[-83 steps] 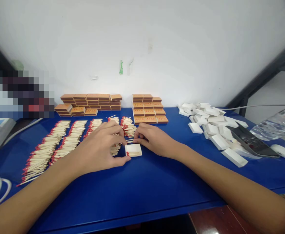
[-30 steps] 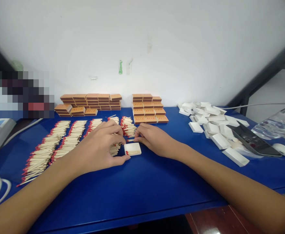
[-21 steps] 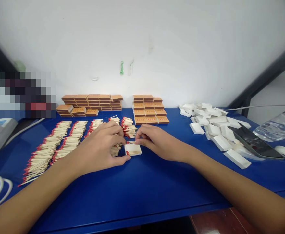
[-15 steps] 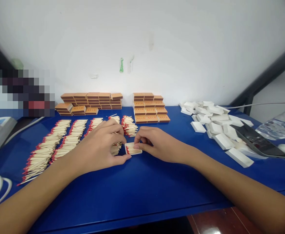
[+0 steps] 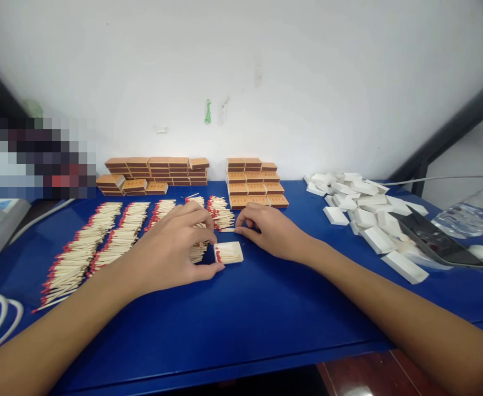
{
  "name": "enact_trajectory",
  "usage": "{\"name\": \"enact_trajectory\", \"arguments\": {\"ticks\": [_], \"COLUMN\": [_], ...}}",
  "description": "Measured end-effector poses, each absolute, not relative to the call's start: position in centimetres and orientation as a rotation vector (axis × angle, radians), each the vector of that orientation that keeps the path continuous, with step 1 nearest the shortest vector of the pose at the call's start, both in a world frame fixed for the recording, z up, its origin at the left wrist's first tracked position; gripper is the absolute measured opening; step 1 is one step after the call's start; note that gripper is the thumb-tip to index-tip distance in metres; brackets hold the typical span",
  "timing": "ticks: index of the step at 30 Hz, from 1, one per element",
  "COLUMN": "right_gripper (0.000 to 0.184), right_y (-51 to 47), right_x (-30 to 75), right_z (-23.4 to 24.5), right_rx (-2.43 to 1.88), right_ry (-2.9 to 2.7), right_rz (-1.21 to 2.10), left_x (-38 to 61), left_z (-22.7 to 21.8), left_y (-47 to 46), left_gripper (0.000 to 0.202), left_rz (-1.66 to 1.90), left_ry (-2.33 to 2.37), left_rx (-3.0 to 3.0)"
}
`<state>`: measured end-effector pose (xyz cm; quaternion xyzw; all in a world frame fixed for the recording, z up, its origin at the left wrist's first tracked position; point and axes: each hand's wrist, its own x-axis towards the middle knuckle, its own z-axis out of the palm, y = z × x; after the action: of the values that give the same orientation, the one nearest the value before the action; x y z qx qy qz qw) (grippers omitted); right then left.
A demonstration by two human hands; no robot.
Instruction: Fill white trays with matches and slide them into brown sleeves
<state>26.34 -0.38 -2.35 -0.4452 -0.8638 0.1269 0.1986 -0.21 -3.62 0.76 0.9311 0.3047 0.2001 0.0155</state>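
Observation:
A small white matchbox tray [image 5: 237,246] lies on the blue table, with red-tipped matches [image 5: 230,257] along its near side. My left hand [image 5: 184,239] steadies the tray's left end between thumb and fingers. Farther back, my right hand [image 5: 268,231] pinches at the end of a match [image 5: 226,230] on the near edge of a heap of matches [image 5: 220,212]. Whether its fingertips hold more than one match cannot be made out. My left hand partly hides other rows of matches behind it.
Long rows of matches [image 5: 72,253] cover the left side. Stacked orange matchboxes [image 5: 253,190] stand along the wall. At right lie piled white trays [image 5: 365,201], a dark phone [image 5: 437,236] and a clear plastic bottle [image 5: 472,212]. A white cable [image 5: 2,319] loops at the left edge.
My right hand has left the tray and moved back to the heap of matches. The matches in the tray now show uncovered. My left hand stays at the tray.

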Motion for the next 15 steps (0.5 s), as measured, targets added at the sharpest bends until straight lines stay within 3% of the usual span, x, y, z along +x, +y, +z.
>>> {"name": "enact_trajectory", "arguments": {"ticks": [15], "right_gripper": [0.011], "right_y": [-0.85], "right_x": [26.81], "right_z": [-1.73], "right_rx": [-1.218], "right_ry": [-2.429], "right_rz": [0.394], "left_x": [-0.34], "left_z": [0.52], "left_y": [-3.46], "left_gripper": [0.025], "left_rz": [0.622], "left_ry": [0.952], "left_rx": [2.892]}}
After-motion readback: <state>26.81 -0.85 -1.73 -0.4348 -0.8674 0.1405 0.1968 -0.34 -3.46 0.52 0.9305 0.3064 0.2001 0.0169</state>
